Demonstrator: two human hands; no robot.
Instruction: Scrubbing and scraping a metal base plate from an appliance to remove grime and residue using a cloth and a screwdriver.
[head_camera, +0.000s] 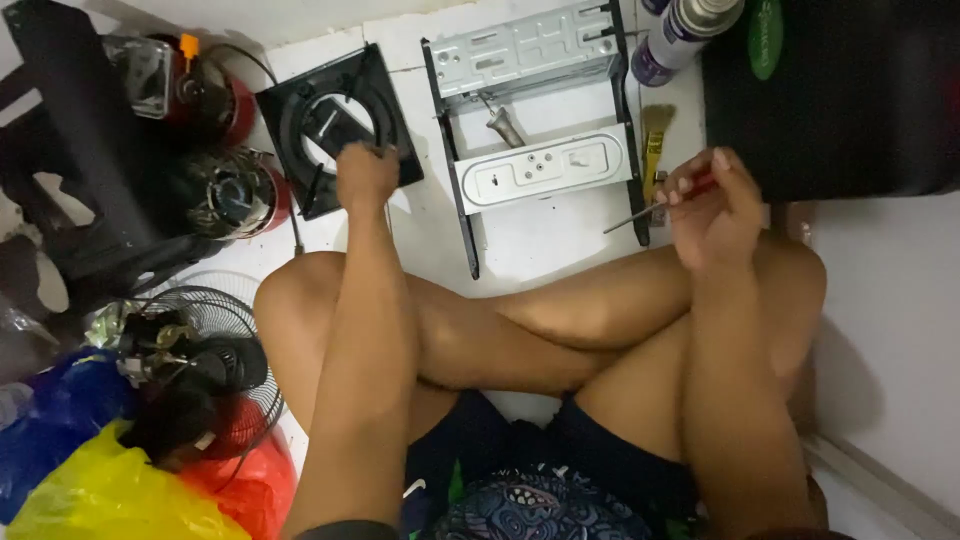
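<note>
Black square fan frame (340, 125) lying on white floor (540, 240), ahead of crossed legs | left hand (366, 176) gripping its near edge, fingers curled | right hand (712, 205) pinching red-handled screwdriver (660, 204) | grey metal chassis (535, 110) sitting between | spray can (685, 35) beyond.

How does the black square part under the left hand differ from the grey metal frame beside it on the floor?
The black square part is dark, roughly square and has a round opening in its middle; the grey metal frame is pale, larger and rectangular, with long side rails. The left hand rests on the black part's edge, while no hand touches the frame; the right hand holds a red-handled screwdriver beside it. Both lie flat on the white floor.
</note>
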